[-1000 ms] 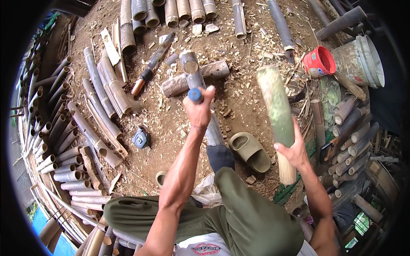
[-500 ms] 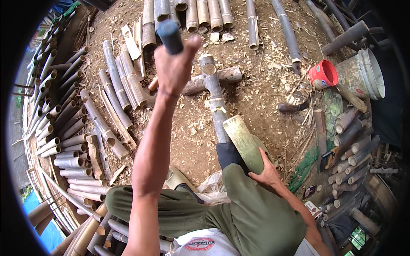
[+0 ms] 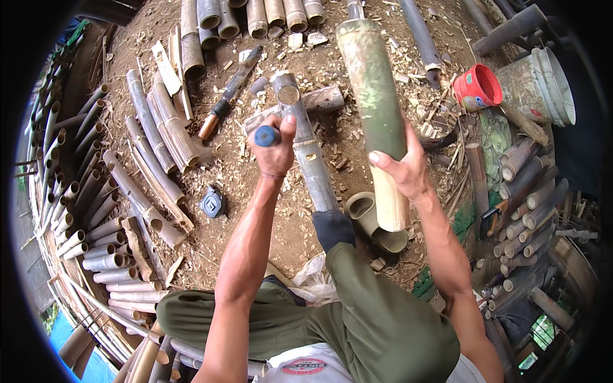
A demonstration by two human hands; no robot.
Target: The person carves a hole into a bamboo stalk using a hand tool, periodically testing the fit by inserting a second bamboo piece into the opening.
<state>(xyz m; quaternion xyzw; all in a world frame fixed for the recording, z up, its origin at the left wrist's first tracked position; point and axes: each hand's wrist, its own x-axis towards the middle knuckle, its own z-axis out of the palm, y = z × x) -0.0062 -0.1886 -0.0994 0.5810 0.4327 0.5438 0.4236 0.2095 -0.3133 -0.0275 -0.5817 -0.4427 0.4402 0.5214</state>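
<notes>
Head view: left grip (image 3: 280, 153) wrapped round a blue-ended handle (image 3: 266, 135), bamboo pole (image 3: 319, 185) beside it; right grip (image 3: 410, 171) clasps a club (image 3: 377, 96); likely chiselling, next blow calling for steady aim

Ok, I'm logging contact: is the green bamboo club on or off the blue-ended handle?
Off: ground shows between the bamboo club and the blue-ended handle.

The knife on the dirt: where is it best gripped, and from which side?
The knife is probably best taken by its wooden handle, coming from the person's side: that handle points back toward the person, while the blade points away. The left hand is nearest but holds a blue-ended tool.
</notes>
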